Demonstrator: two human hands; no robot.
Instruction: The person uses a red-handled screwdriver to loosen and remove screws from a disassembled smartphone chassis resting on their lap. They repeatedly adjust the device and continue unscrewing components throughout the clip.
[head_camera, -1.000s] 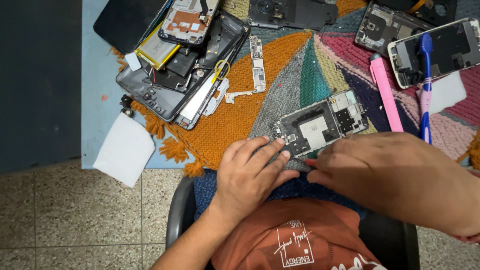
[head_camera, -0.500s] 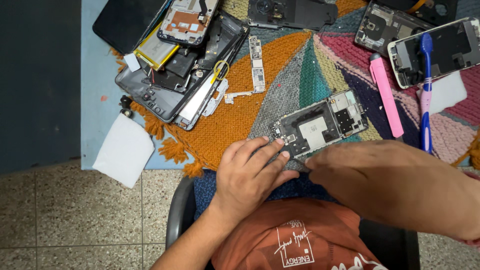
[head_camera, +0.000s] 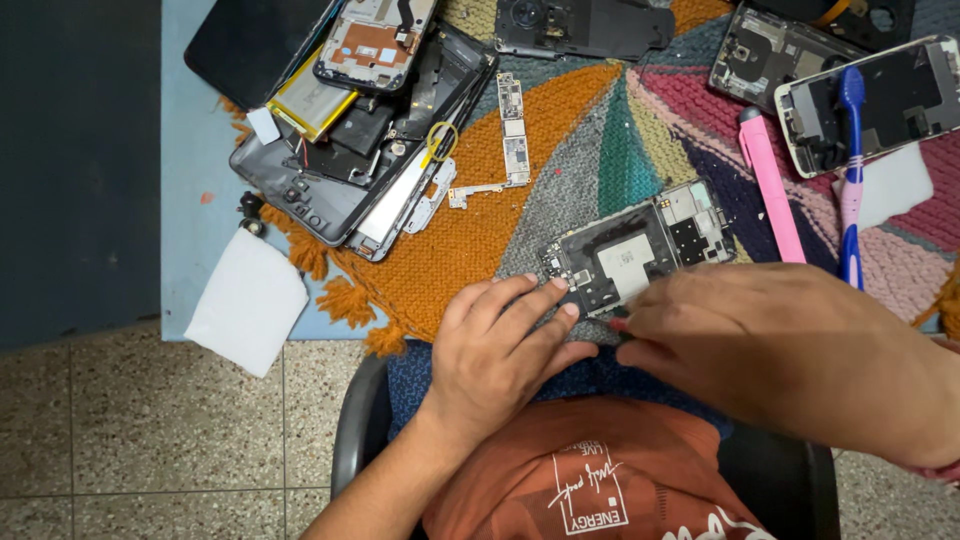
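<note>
Little has shifted since the earlier frames: both hands keep pressing on the opened phone frame (head_camera: 632, 258), the right hand edging slightly lower. Left to right: a white cloth (head_camera: 247, 300) lies at 9 o'clock, a heap of dismantled phone parts (head_camera: 360, 150) at 11 o'clock. The left hand (head_camera: 500, 350) spreads its fingers flat on the frame's near edge, apparently pinning it steady. The right hand (head_camera: 780, 350) pinches at that same edge; what it grasps cannot be told. A pink tool (head_camera: 770, 190) and blue toothbrush (head_camera: 850, 170) wait at 2 o'clock.
</note>
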